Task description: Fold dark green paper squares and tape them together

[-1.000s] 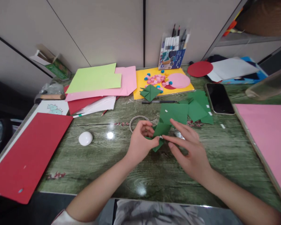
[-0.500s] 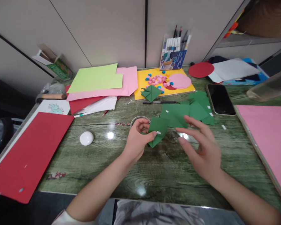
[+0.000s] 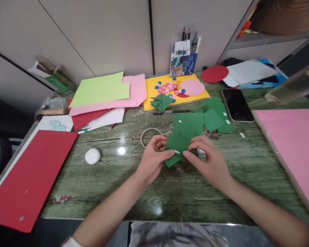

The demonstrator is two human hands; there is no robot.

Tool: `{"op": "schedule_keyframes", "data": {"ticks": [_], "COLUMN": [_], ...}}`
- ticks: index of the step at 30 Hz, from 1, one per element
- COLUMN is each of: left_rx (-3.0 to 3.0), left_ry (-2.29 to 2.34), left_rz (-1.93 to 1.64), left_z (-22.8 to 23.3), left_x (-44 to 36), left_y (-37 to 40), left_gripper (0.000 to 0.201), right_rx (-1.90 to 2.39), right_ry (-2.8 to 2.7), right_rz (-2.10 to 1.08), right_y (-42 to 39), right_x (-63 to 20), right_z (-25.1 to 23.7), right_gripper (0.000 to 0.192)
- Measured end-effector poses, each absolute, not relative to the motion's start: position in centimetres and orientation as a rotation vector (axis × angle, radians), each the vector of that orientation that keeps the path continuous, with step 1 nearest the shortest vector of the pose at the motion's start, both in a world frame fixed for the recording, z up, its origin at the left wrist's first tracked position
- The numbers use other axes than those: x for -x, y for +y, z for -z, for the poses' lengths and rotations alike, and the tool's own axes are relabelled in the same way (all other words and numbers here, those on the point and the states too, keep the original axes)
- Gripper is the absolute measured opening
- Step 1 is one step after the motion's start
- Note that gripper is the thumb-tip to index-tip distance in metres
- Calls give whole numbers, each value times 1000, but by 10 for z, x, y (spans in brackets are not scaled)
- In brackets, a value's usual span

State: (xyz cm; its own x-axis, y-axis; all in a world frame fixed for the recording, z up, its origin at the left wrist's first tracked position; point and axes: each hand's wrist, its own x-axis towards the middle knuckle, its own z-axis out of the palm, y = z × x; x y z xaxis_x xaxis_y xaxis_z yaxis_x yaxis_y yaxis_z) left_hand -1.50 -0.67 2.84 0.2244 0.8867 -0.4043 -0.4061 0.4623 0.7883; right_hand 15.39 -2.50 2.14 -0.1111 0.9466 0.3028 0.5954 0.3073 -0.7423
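A folded piece of green paper [image 3: 175, 142] is held just above the table, with a small white strip [image 3: 177, 152] on its face. My left hand [image 3: 154, 157] grips its left side, thumb on top beside the strip. At the right edge, my right hand [image 3: 208, 158] pinches the same paper between thumb and fingers. Behind it lie a green sheet [image 3: 189, 120] and several more green pieces [image 3: 214, 118], some bearing white strips. A roll of tape [image 3: 144, 137] lies partly hidden behind my left hand. One folded green shape [image 3: 161, 102] rests farther back.
A black pen [image 3: 172, 112] lies before a yellow sheet [image 3: 150, 99] carrying pink and blue balls. On the right are a phone [image 3: 237, 105] and a pink pad [image 3: 290, 137]. At left are a white egg-shaped object [image 3: 92, 156], red card [image 3: 33, 175] and light green paper [image 3: 100, 90].
My right hand has moved left and closed on the right edge of the green paper. My left hand keeps its hold. The whole view has shifted slightly.
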Motion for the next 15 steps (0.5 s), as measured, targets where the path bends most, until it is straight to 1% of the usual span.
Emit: {"op": "schedule_keyframes", "data": {"ticks": [6, 15], "left_rx": [-802, -1222], "left_ry": [965, 1159], "left_rz": [-987, -780], "left_z": [-23, -30], "left_x": [14, 20], "left_y": [-8, -5], "left_gripper": [39, 38], "right_rx": [1368, 1365], "right_ry": [-1811, -1829], "right_rz": [-554, -546], "right_y": [-26, -26], "right_x": [-156, -154], "right_z": [-23, -21], "right_gripper": [12, 9]}}
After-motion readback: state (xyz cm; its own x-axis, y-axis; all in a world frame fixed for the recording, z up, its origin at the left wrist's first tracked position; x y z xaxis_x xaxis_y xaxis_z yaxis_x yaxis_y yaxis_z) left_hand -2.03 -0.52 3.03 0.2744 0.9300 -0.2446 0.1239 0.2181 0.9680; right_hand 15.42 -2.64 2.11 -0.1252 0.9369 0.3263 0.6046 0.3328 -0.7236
